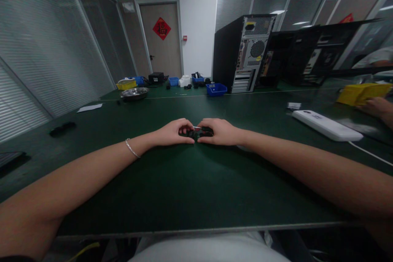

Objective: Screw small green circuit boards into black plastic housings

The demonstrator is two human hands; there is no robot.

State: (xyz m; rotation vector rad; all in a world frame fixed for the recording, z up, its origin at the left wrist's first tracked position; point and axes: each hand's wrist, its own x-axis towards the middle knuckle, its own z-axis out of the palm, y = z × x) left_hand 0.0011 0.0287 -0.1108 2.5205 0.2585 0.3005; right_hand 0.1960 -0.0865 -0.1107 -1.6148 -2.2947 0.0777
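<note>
My two hands meet just above the middle of the green tabletop (196, 180). My left hand (171, 132) curls its fingers and thumb round a small black part (192, 134), mostly covered by the fingers. Pinched in my right hand (225, 132) is a dark-handled tool with a thin metal shaft (197, 127), looking like a small screwdriver. The shaft points left, toward the fingertips of my left hand. Whether its tip touches the black part is too small to tell.
A white power strip (327, 125) lies to the right, near another person's hand (376, 107) by a yellow bin (362, 93). Behind stand a computer tower (236, 55), a blue bin (216, 89) and a metal bowl (134, 93). Paper (89, 108) and a black object (62, 128) lie left.
</note>
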